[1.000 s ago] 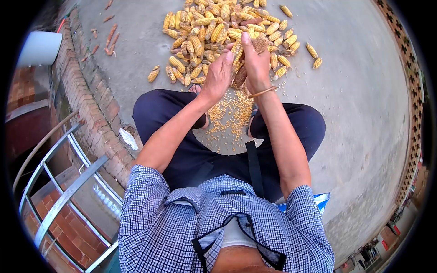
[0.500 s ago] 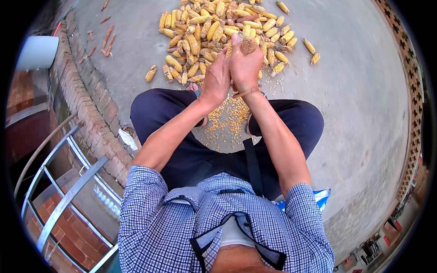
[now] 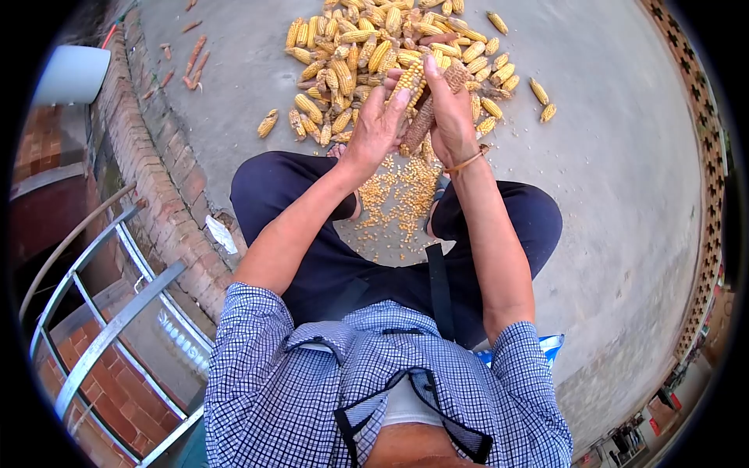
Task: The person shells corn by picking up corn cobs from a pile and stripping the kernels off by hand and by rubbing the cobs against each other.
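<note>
Over the near edge of the corn pile, my left hand (image 3: 373,134) is closed around a yellow ear of corn (image 3: 409,83) with kernels on it. My right hand (image 3: 455,118) grips a brown, bare corn cob (image 3: 422,126), tilted and lying close against the ear. The right thumb reaches up between the two; whether it touches the ear I cannot tell. Loose yellow kernels (image 3: 400,199) are scattered on the concrete below my hands, between my feet.
Ahead lies the pile of corn ears (image 3: 343,74), with a few single ears (image 3: 539,91) around it. Stripped cobs (image 3: 197,53) lie by the brick edging (image 3: 148,148) at left. A metal frame (image 3: 117,343) stands at lower left, a pale bucket (image 3: 72,76) at upper left.
My hands have opened out from being pressed together. The bare cob has swung to lie lengthwise, and more of the yellow ear shows. The view has shifted slightly.
</note>
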A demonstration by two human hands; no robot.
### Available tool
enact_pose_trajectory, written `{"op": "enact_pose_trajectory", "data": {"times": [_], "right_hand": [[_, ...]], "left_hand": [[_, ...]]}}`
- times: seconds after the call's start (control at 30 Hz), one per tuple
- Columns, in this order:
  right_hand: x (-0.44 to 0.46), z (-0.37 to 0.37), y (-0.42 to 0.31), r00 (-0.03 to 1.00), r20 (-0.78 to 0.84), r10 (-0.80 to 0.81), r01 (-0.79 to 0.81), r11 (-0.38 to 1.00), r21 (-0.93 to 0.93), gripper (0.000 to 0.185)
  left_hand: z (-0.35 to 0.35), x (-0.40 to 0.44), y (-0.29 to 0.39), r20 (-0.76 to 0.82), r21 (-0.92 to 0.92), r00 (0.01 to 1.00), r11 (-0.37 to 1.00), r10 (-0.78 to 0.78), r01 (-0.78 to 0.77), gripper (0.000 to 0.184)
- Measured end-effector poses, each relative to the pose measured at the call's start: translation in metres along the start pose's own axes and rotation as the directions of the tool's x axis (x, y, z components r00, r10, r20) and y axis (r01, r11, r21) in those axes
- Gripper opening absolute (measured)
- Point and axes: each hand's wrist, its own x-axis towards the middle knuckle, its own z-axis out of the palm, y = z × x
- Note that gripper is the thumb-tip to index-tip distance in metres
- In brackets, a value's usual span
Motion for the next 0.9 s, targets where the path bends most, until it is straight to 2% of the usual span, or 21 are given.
{"op": "enact_pose_trajectory", "data": {"times": [0.07, 0.13, 0.17, 0.23, 0.3, 0.4, 0.43, 0.47, 0.5, 0.53, 0.6, 0.67, 0.7, 0.77, 0.87, 0.9], "right_hand": [[0.002, 0.000, 0.005, 0.996, 0.003, -0.092, 0.092, 0.995, -0.031, 0.041], [0.000, 0.006, 0.004, 0.990, -0.001, -0.140, 0.140, 0.990, -0.013, 0.040], [-0.003, 0.010, 0.003, 0.989, -0.014, -0.148, 0.148, 0.989, -0.020, 0.039], [-0.009, 0.015, -0.001, 0.985, -0.042, -0.168, 0.166, 0.985, -0.037, 0.036], [-0.009, 0.014, 0.002, 0.975, -0.099, -0.197, 0.177, 0.968, -0.180, 0.033], [-0.014, 0.021, 0.010, 0.923, -0.258, -0.284, 0.204, 0.933, -0.297, 0.027], [-0.013, 0.021, 0.013, 0.901, -0.296, -0.316, 0.215, 0.920, -0.327, 0.027], [-0.013, 0.020, 0.015, 0.877, -0.328, -0.350, 0.227, 0.905, -0.359, 0.027], [-0.015, 0.019, 0.014, 0.892, -0.293, -0.344, 0.255, 0.919, -0.301, 0.028], [-0.014, 0.015, 0.016, 0.876, -0.285, -0.389, 0.264, 0.881, -0.392, 0.026], [-0.007, 0.009, 0.026, 0.851, -0.243, -0.465, 0.270, 0.786, -0.555, 0.024], [-0.001, 0.005, 0.027, 0.837, -0.246, -0.488, 0.306, 0.791, -0.530, 0.029], [0.001, 0.005, 0.025, 0.844, -0.238, -0.481, 0.328, 0.813, -0.481, 0.030], [0.004, 0.005, 0.021, 0.837, -0.175, -0.518, 0.399, 0.798, -0.452, 0.034], [-0.002, 0.004, 0.001, 0.916, -0.213, -0.340, 0.229, 0.879, -0.419, 0.036], [0.003, -0.001, 0.004, 0.914, -0.180, -0.364, 0.281, 0.887, -0.367, 0.038]], "left_hand": [[-0.003, 0.005, -0.007, 0.005, 0.098, 0.999, 0.994, 0.050, -0.051, 0.053], [-0.002, 0.011, -0.012, -0.002, 0.272, 0.964, 0.928, 0.266, -0.255, 0.050], [0.000, 0.014, -0.015, 0.011, 0.392, 0.894, 0.821, 0.448, -0.416, 0.048], [0.008, 0.012, -0.008, 0.027, 0.503, 0.859, 0.735, 0.512, -0.454, 0.045], [0.014, 0.000, 0.001, -0.016, 0.507, 0.957, 0.827, 0.290, -0.242, 0.045], [0.019, -0.010, 0.004, -0.013, 0.713, 0.998, 0.701, 0.056, -0.031, 0.048], [0.017, -0.010, -0.009, 0.010, 0.716, 0.993, 0.692, 0.119, -0.090, 0.052], [0.015, -0.009, -0.015, 0.025, 0.697, 0.980, 0.700, 0.195, -0.157, 0.048], [0.015, -0.009, -0.017, 0.040, 0.674, 0.962, 0.703, 0.269, -0.225, 0.043], [0.016, -0.009, -0.019, 0.060, 0.648, 0.939, 0.703, 0.337, -0.294, 0.039], [0.016, -0.011, -0.021, 0.040, 0.607, 0.945, 0.744, 0.324, -0.281, 0.042], [0.016, -0.012, -0.023, -0.003, 0.529, 0.950, 0.807, 0.312, -0.264, 0.044], [0.018, -0.012, -0.018, -0.011, 0.435, 0.967, 0.873, 0.253, -0.223, 0.050], [0.012, -0.008, -0.017, -0.014, 0.359, 0.988, 0.923, 0.154, -0.138, 0.046], [0.010, -0.003, -0.003, 0.018, 0.125, 1.000, 0.992, 0.009, -0.011, 0.042], [0.009, -0.006, 0.009, 0.053, 0.020, 0.997, 0.998, -0.058, 0.057, 0.043]]}}
